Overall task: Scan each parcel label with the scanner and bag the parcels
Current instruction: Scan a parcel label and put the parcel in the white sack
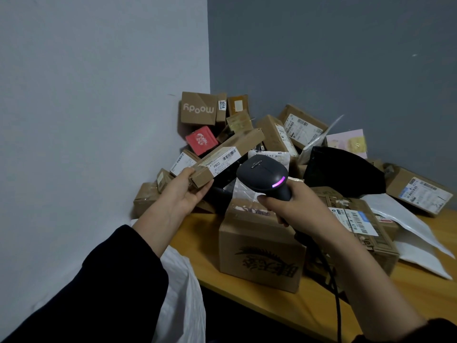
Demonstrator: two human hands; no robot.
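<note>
Near left, I see a white bag (182, 293) beside the table (371, 308); I cannot see inside it. The left hand (184, 191) grips a flat brown parcel (230, 154) by its near end, label (222, 159) up, over the pile of parcels (272, 134). To its right, the right hand (294, 209) clasps the scanner (263, 175), whose head is near the label.

The left hand (184, 191) holds a flat parcel (226, 157) beside the scanner (265, 177) gripped by the right hand (294, 206).
</note>
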